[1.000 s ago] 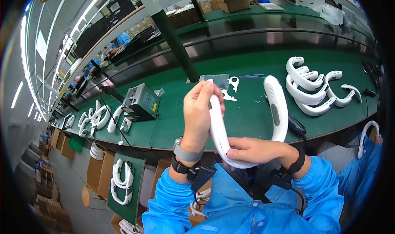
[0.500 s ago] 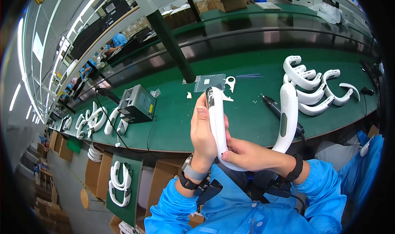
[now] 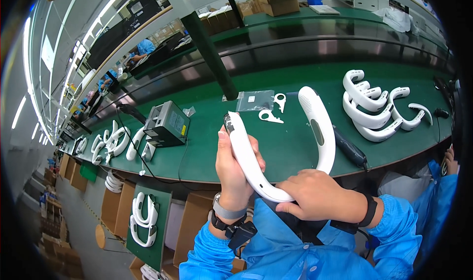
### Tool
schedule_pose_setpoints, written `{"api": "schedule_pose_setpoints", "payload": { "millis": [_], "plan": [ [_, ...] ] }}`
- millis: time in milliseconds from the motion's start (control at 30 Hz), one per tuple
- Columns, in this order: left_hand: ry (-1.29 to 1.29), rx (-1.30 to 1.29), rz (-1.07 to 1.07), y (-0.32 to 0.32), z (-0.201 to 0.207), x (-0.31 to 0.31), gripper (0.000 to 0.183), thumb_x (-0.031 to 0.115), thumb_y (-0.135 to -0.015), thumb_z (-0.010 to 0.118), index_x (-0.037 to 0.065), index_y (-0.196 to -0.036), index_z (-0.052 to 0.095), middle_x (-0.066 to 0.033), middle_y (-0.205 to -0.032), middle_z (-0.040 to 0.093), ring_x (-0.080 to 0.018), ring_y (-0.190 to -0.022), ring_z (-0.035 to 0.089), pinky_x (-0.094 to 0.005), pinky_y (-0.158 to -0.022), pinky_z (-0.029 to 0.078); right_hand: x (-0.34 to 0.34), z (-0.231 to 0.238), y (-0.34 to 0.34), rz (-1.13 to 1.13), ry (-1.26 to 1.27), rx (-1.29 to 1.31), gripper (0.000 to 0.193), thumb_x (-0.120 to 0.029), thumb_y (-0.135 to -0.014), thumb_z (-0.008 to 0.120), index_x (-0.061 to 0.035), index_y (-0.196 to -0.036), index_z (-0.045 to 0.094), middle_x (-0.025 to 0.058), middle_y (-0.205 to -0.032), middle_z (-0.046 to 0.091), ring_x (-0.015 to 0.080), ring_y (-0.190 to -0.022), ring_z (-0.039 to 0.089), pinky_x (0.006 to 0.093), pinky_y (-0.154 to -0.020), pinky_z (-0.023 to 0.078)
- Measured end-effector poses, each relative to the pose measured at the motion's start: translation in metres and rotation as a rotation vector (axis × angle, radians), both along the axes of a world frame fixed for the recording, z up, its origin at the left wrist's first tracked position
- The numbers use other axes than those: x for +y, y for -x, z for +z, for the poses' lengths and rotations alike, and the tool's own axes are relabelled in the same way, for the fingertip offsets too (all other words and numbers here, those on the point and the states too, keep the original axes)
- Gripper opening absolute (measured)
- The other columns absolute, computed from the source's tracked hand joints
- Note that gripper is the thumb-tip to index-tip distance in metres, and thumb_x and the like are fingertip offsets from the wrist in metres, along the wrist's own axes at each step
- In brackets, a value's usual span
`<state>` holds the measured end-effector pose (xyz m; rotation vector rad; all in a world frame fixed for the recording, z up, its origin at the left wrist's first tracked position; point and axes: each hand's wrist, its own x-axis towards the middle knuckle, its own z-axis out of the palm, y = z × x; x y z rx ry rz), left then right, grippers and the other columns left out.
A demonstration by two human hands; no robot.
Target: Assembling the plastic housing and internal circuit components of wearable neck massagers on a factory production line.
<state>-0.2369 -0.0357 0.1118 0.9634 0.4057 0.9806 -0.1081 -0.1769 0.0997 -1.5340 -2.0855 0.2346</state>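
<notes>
I hold a white U-shaped neck fan [image 3: 248, 154] above the front of the green workbench, its two ends pointing away from me. My left hand [image 3: 231, 166] is wrapped round its left arm, below an end where dark inner parts show. My right hand [image 3: 315, 193] is closed over the curved bend at the lower right. A perforated grille and a grey oval panel show on the fan's right arm. Beyond it lie two small white plastic pieces with rings [image 3: 268, 116] and a clear plastic bag [image 3: 255, 101]. A black electric screwdriver [image 3: 351, 149] is partly hidden behind the fan.
Several white neck fans [image 3: 367, 105] are piled at the right, with more at the far left beside a grey metal box [image 3: 166, 124]. A green post [image 3: 209, 55] rises from the bench [image 3: 212, 152]. Another person's hand [image 3: 450, 161] shows at the right edge.
The neck fan has turned and tilted, its left end shifting left and its right arm swinging left, so more of its U shape shows. My right hand has moved along the bend, knuckles now up.
</notes>
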Motion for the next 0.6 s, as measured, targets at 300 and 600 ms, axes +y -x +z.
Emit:
{"api": "schedule_pose_setpoints", "payload": {
  "millis": [300,600],
  "plan": [
    [-0.088,-0.052,0.077,-0.001,0.005,-0.009,0.06,0.053,-0.105,0.022,0.008,-0.142,0.038,-0.0044,-0.065,0.05,-0.0135,-0.042,0.05,-0.0264,-0.034,0.042,-0.004,-0.007,0.014,-0.08,-0.125,-0.011,0.032,-0.036,-0.082,0.07,-0.0055,-0.089,0.063,0.0084,-0.068,0.062,0.0259,-0.06,0.064,0.0362,-0.053,0.049],
    [-0.058,-0.097,-0.021,0.016,0.006,0.01,0.059,0.051,-0.105,0.023,0.007,-0.14,0.038,-0.0054,-0.068,0.051,-0.0138,-0.043,0.051,-0.0278,-0.036,0.045,-0.005,-0.008,-0.01,-0.021,-0.247,-0.223,0.039,-0.041,-0.075,0.074,-0.0063,-0.093,0.068,0.0053,-0.069,0.063,0.0233,-0.071,0.065,0.0494,-0.102,0.045]
  ]
}}
